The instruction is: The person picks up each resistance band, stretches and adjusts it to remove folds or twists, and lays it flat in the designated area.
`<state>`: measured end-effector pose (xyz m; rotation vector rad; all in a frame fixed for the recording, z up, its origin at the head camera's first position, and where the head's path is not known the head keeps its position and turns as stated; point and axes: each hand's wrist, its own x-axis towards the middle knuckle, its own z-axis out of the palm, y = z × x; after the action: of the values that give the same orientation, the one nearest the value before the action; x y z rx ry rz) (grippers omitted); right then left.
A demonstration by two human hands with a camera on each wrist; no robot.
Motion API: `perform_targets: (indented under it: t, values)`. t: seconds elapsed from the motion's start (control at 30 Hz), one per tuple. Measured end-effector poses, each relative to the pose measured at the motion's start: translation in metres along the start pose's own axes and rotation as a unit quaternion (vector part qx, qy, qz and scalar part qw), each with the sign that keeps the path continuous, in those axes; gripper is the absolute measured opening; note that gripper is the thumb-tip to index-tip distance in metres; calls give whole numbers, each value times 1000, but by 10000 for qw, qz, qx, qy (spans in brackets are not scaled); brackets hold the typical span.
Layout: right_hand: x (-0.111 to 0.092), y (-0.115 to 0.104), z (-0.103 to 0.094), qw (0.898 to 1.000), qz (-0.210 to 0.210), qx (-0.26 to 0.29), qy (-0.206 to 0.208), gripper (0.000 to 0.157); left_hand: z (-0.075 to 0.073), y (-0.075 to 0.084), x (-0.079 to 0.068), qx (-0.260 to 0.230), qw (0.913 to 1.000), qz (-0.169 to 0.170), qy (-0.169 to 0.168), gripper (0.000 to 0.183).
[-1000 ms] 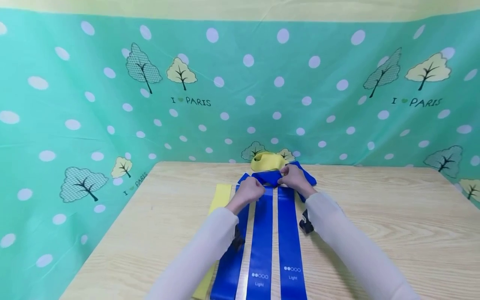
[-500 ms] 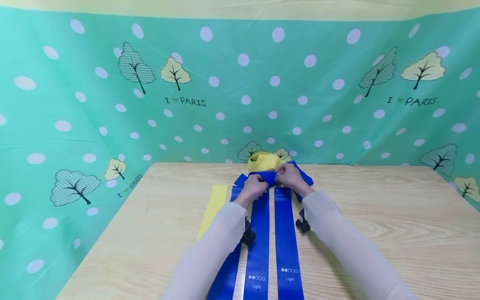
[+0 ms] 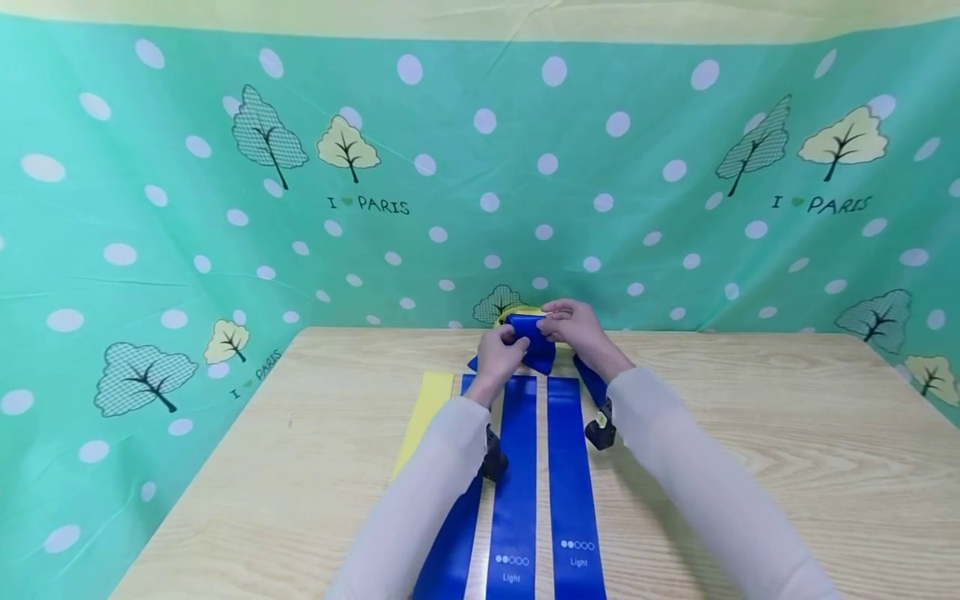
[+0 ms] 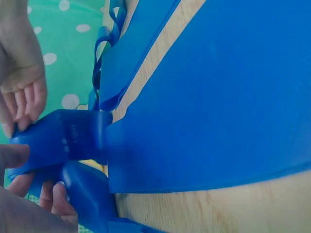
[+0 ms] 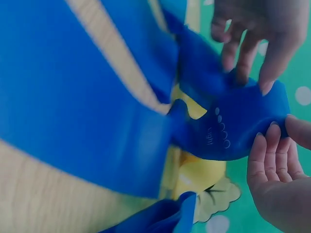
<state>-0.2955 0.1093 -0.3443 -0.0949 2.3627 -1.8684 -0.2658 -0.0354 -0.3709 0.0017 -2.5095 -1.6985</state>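
A blue resistance band (image 3: 527, 327), printed "Light", is raised between both hands near the table's far edge. My left hand (image 3: 501, 358) pinches its left side, thumb over one face and fingers under the other in the left wrist view. My right hand (image 5: 279, 167) grips the band's far edge between thumb and fingertips. A yellow band (image 5: 201, 174) lies behind the held one, mostly hidden in the head view. Another loose blue band (image 3: 591, 382) rests beneath my right wrist.
Three flat blue strips, including a middle strip (image 3: 513, 475) and a right strip (image 3: 576, 492), run toward the near edge. A yellow strip (image 3: 420, 417) lies at their left. The wooden table (image 3: 750, 433) ends at a green dotted backdrop (image 3: 420, 275).
Both hands have lifted the blue band up and toward the backdrop, so it now covers most of the yellow band. My left hand has come rightward, closer to the right one.
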Motion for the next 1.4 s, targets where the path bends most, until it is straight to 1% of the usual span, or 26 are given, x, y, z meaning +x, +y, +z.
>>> perform_targets:
  t: [0.07, 0.1, 0.23, 0.37, 0.43, 0.53, 0.57, 0.67, 0.77, 0.83, 0.97, 1.07, 1.13, 1.2, 1.3, 1.4]
  values:
    - [1, -3, 1, 9998, 51, 175, -12, 43, -1, 0, 1, -17, 10000, 51, -34, 30]
    - [1, -5, 2, 9997, 63, 237, -5, 43, -2, 0, 1, -27, 10000, 73, -35, 34]
    - [-2, -9, 4, 9995, 8, 314, 95, 41, -5, 4, 1, -95, 9998, 145, 24, 38]
    - [-8, -4, 6, 9999, 9, 36, 162, 41, -8, 8, 2, -139, 9998, 153, 70, 39]
    - [-12, 2, 6, 9998, 86, -184, 62, 42, -10, 9, 2, -163, 9997, 88, 144, 32]
    - [-15, 12, 6, 9977, 151, -626, -203, 40, -11, 11, 3, -230, 9996, -1, 156, 20]
    - [-17, 15, 7, 9967, 162, -735, -298, 37, -12, 11, 3, -263, 9996, -21, 141, 19]
    - [-19, 20, 8, 9951, 111, -818, -547, 30, -13, 12, 4, -288, 9996, 57, 54, 26]
    - [-19, 20, 11, 9961, 16, -483, -740, 29, -14, 13, 4, -283, 9994, 164, -68, 29]
    - [-19, 18, 12, 9970, -37, -250, -738, 32, -15, 13, 3, -251, 9992, 225, -217, 29]
    - [-16, 12, 13, 9983, 79, 181, -552, 34, -17, 10, -2, -230, 9974, 96, -673, 34]
    - [-14, 10, 13, 9979, 235, 425, -425, 39, -18, 7, -6, -317, 9952, -51, -925, 35]
    - [-14, 9, 13, 9972, 305, 562, -378, 43, -18, 6, -8, -448, 9941, -121, -985, 34]
    - [-14, 8, 13, 9959, 347, 736, -383, 47, -18, 7, -9, -608, 9935, -115, -958, 30]
    - [-14, 5, 13, 9904, 461, 1214, -478, 51, -19, 12, -10, -764, 9926, -29, -941, 26]
    - [-12, 0, 13, 9784, 536, 1879, -674, 54, -21, 20, -11, -747, 9914, 167, -1060, 24]
